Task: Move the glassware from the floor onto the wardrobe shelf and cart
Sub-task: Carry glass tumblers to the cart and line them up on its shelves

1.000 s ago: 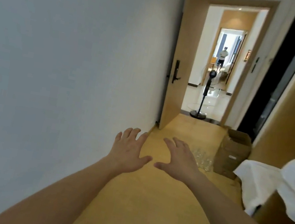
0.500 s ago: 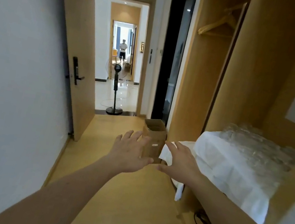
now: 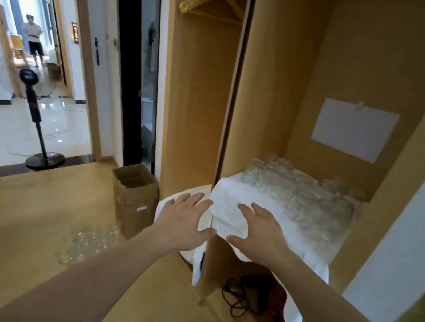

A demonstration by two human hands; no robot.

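View swung off blank wall onto wardrobe. Left hand (image 3: 181,221) and right hand (image 3: 259,234) both spread flat, empty. Bunch of glasses (image 3: 298,195) on cloth-covered shelf (image 3: 231,192) already; rest of glasses (image 3: 85,240) on floor by box (image 3: 134,198). Guessing next load from floor.

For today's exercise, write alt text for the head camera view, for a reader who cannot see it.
Two bare hands, left and right, reach out open and empty toward a white cloth-covered wardrobe shelf crowded with clear drinking glasses. More clear glassware sits on the tan wooden floor beside an open brown cardboard box.
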